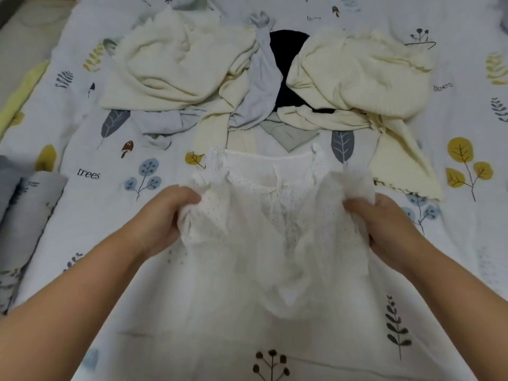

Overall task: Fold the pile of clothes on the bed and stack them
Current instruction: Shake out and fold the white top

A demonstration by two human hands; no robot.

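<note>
A sheer white dotted top [270,215] is spread at frame centre on the printed bedsheet [82,204], neckline towards the top of the frame and hem towards the bottom; its long axis is thus taken to run away from the person. The left hand [165,215] is curled round the bunched fabric at the garment's left side, and the right hand [384,226] is curled round the right side; both are about level and equally near. An inward fold of the sides across that axis is judged to be next. The unfolded pile [261,78] is seen beyond, at upper centre, its near edge just beside the neckline. Folded grey fabric [24,215] lies at the left edge.
</note>
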